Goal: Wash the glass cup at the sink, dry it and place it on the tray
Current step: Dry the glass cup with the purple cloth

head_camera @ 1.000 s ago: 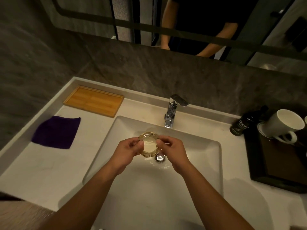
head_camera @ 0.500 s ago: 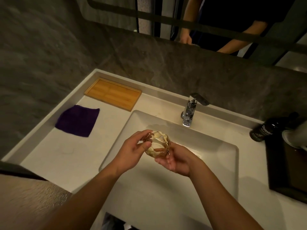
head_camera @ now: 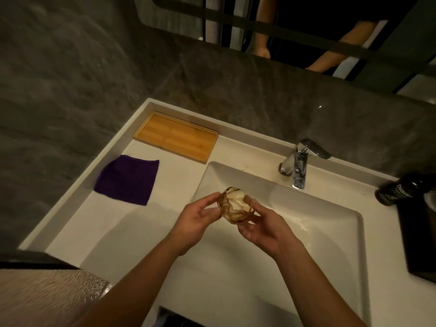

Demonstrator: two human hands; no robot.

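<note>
A faceted amber glass cup is held tipped on its side over the left part of the white sink basin. My right hand cradles it from below and the right. My left hand touches its left side with thumb and fingertips. A purple cloth lies flat on the counter left of the basin. Behind the cloth, an empty bamboo tray sits against the back ledge. The chrome faucet stands at the basin's back; no water is seen running.
A dark bottle stands at the right by a dark tray that is cut off by the frame edge. The grey stone wall and a mirror rise behind the white counter. A dark ledge sits at the lower left.
The cup has come away from under the faucet, leftward and up, and tipped onto its side. The view has swung left, pushing the white mug out of frame.
</note>
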